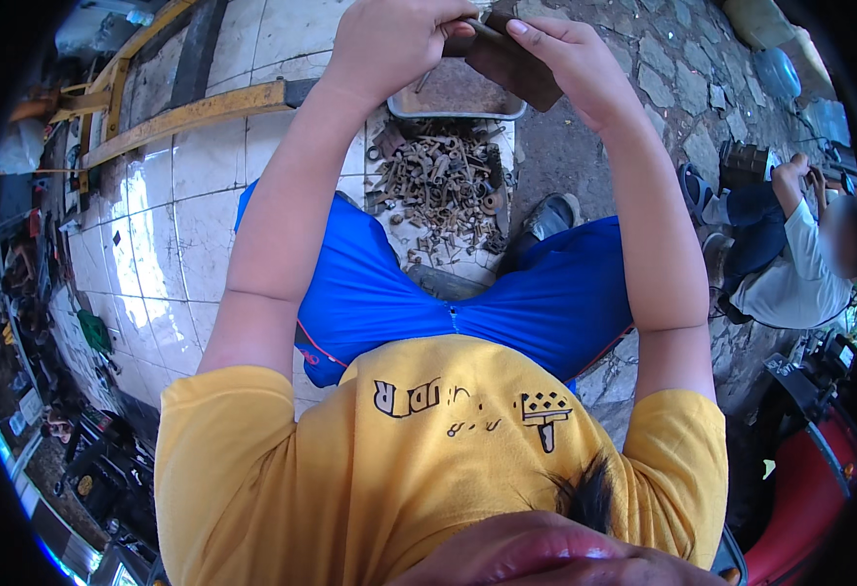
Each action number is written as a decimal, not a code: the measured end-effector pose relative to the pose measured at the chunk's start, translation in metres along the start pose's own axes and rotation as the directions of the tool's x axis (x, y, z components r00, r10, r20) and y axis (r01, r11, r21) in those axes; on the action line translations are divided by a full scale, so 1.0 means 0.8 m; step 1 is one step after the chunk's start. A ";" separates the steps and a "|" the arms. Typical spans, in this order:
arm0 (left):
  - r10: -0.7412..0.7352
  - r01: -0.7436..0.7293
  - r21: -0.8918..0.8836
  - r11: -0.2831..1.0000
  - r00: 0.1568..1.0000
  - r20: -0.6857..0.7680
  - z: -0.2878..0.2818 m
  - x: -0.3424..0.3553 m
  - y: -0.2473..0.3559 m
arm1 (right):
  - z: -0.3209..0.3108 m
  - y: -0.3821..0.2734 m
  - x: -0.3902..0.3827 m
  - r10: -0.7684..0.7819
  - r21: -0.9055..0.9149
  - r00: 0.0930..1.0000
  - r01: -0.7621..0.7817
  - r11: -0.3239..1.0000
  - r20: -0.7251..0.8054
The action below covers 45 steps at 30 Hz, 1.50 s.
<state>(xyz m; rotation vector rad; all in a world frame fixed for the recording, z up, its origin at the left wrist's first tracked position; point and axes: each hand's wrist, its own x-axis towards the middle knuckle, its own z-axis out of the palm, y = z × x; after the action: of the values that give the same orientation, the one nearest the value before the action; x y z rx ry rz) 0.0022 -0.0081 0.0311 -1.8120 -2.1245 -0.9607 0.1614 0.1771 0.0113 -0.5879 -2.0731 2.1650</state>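
Observation:
At the top centre, both my hands are raised on a dark, grimy flat piece (513, 73) that looks like metal. My left hand (389, 44) is closed on its narrow left end, fingers partly hidden. My right hand (575, 68) grips its upper right part, thumb on top. Just under them is a shallow metal tray (458, 113) with murky brown contents, partly hidden by the piece. Below the tray, a pile of small greasy bolts, nuts and other metal parts (438, 190) lies on the tiles between my legs.
Yellow beams (184, 119) lie at the upper left. Another person (780, 273) sits at the right beside a dark metal part (746, 161). A red motorcycle (790, 488) stands at the lower right, clutter (86, 459) along the left. Blue containers (780, 73) are at the upper right.

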 end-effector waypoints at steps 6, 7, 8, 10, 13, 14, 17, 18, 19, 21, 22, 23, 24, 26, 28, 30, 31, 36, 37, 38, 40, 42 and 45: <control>0.004 -0.004 0.013 1.000 1.000 0.018 0.001 0.001 0.000 | -0.002 0.024 0.006 -0.026 -0.063 0.997 0.021 0.998 -0.076; 0.026 -0.026 -0.002 1.000 0.999 0.030 0.001 0.000 -0.002 | -0.003 0.027 0.006 -0.029 -0.128 0.995 0.018 0.992 -0.091; 0.048 -0.048 -0.017 0.999 0.998 0.041 0.001 0.000 -0.004 | -0.006 0.028 0.007 -0.034 -0.193 0.994 0.013 0.981 -0.106; 0.029 -0.029 0.007 1.000 0.999 -0.023 0.002 -0.003 -0.004 | -0.016 -0.005 0.000 -0.126 0.078 0.989 0.132 0.988 -0.075; 0.046 -0.045 0.013 0.999 0.999 -0.021 0.002 0.000 -0.005 | -0.001 0.016 -0.002 -0.034 -0.014 0.997 0.033 0.999 -0.063; 0.060 -0.060 0.012 0.998 0.998 -0.004 0.002 0.003 -0.006 | 0.005 0.025 -0.001 0.010 -0.075 0.997 -0.016 0.997 -0.081; 0.023 -0.024 -0.008 1.000 0.999 -0.032 0.003 -0.005 -0.006 | 0.013 -0.030 -0.012 0.054 0.141 0.997 -0.045 0.989 -0.059; 0.010 -0.010 0.010 1.000 1.000 -0.003 0.002 -0.004 -0.004 | 0.014 -0.050 -0.020 0.093 0.238 0.995 -0.081 0.968 -0.039; -0.005 0.004 0.028 1.000 1.000 0.025 -0.001 -0.002 -0.002 | 0.010 -0.040 -0.019 0.089 0.194 0.996 -0.089 0.977 0.008; -0.001 0.000 0.027 1.000 0.999 0.047 0.000 0.002 -0.001 | 0.009 0.014 -0.006 0.046 0.029 0.996 -0.043 0.999 -0.081; 0.012 -0.013 0.010 1.000 0.999 0.045 0.003 0.000 -0.003 | 0.010 0.029 0.004 0.018 -0.051 0.993 -0.024 0.998 -0.119; 0.026 -0.026 -0.007 1.000 0.999 0.042 0.004 -0.001 -0.004 | -0.006 0.028 0.009 -0.017 -0.040 0.993 0.013 0.999 -0.115; 0.009 -0.009 -0.007 1.000 0.999 0.033 0.004 -0.003 -0.004 | -0.013 0.019 0.008 -0.022 0.023 0.997 0.024 0.999 -0.070; -0.021 0.021 -0.013 1.000 1.000 0.015 0.004 -0.003 0.001 | -0.023 -0.002 0.002 -0.039 0.147 0.999 0.037 0.988 0.013; 0.024 -0.023 -0.007 1.000 0.999 0.047 0.006 -0.003 -0.005 | 0.017 0.002 -0.006 0.032 -0.078 0.995 -0.039 0.996 -0.090; 0.026 -0.026 -0.011 1.000 0.998 0.049 0.006 -0.004 -0.006 | 0.014 0.007 -0.002 0.058 -0.101 0.994 -0.068 0.993 -0.095; 0.009 -0.008 -0.021 1.000 0.999 0.034 0.007 -0.004 -0.003 | 0.006 0.006 0.000 0.011 -0.031 0.997 -0.013 0.999 -0.081; -0.041 0.039 0.028 0.999 0.996 0.076 0.006 -0.003 -0.004 | 0.015 0.010 -0.004 0.049 -0.097 0.995 -0.057 0.994 -0.083; -0.028 0.027 0.020 0.999 0.996 0.084 0.007 -0.006 -0.009 | 0.018 0.007 -0.005 0.054 -0.068 0.995 -0.060 0.996 -0.087; -0.016 0.015 0.012 1.000 0.996 0.093 0.008 -0.008 -0.012 | 0.008 0.003 -0.002 0.046 -0.007 0.998 -0.046 0.999 -0.054; -0.040 0.039 0.024 0.999 0.997 0.073 0.011 -0.007 -0.010 | -0.024 0.003 0.006 0.030 0.114 1.000 -0.030 0.993 0.004; -0.028 0.026 0.032 0.999 0.995 0.093 0.011 -0.005 -0.011 | -0.024 0.020 0.010 0.006 0.082 1.000 -0.004 0.997 -0.019; -0.011 0.004 0.052 0.999 0.990 0.142 0.012 -0.006 -0.018 | -0.012 0.020 0.009 0.028 0.000 0.998 -0.028 1.000 -0.052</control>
<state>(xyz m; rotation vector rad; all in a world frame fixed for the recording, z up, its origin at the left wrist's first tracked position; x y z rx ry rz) -0.0075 -0.0071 0.0162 -1.9013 -2.2179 -0.7917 0.1614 0.1871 -0.0059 -0.6698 -2.0522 2.1393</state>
